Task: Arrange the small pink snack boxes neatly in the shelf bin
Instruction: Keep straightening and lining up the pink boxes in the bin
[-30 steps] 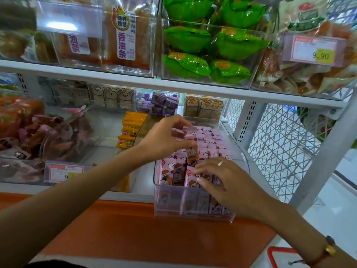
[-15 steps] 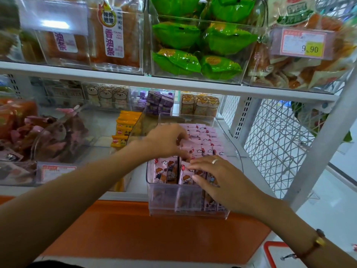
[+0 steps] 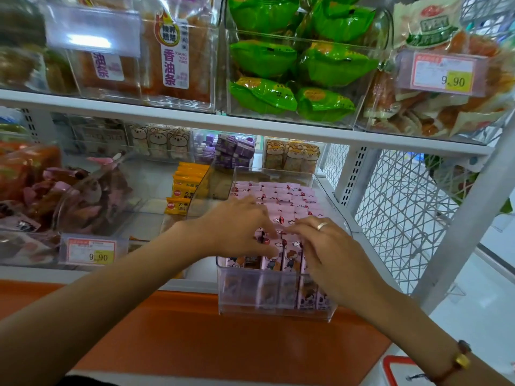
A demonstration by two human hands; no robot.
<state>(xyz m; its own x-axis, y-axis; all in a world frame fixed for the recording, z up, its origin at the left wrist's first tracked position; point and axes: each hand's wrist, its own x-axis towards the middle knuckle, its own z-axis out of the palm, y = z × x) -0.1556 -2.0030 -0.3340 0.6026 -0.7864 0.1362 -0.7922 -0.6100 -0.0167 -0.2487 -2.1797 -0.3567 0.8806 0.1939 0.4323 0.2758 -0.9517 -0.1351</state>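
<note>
The pink snack boxes (image 3: 281, 201) stand packed in rows inside the clear shelf bin (image 3: 274, 313). The left hand (image 3: 237, 227) and right hand (image 3: 331, 254) rest on the front rows, fingers curled, pinching box tops.

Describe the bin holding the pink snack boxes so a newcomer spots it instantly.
On the lower shelf, beneath the green packets, find the clear bin jutting over the orange ledge. Both hands rest on its pink snack boxes. Unlike neighbouring bins, its contents stand in tight upright rows.
</note>
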